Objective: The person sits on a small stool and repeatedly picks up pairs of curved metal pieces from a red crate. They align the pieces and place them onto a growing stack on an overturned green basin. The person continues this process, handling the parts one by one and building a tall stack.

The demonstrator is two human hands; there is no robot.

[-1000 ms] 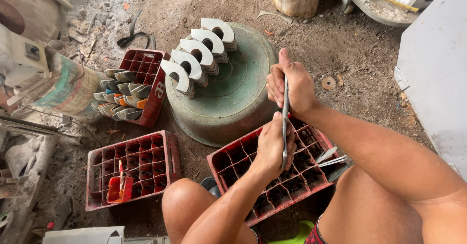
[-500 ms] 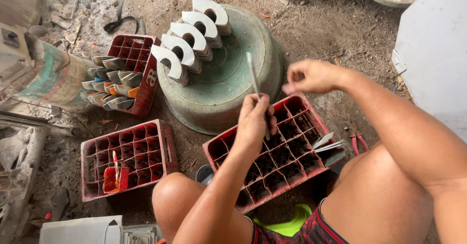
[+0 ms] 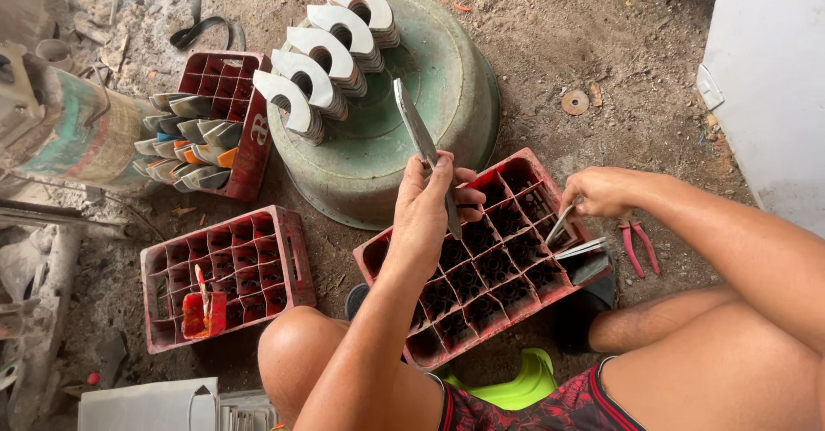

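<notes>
The left hand (image 3: 427, 212) gripped a flat grey metal strip (image 3: 423, 149) by its lower end, blade upright over the near red crate (image 3: 494, 259). It looked thin, stiff and light, probably sharp-edged, so best held by its flat faces. The right hand (image 3: 600, 192) was clenched on another metal strip (image 3: 561, 223) among those lying at the crate's right corner. Red-handled pliers (image 3: 638, 244) lay just beside it on the dirt floor (image 3: 593, 44). Farther off, an upturned green basin (image 3: 404, 122) carried stacks of arched metal pieces (image 3: 326, 53); the ground looked cramped and cluttered.
</notes>
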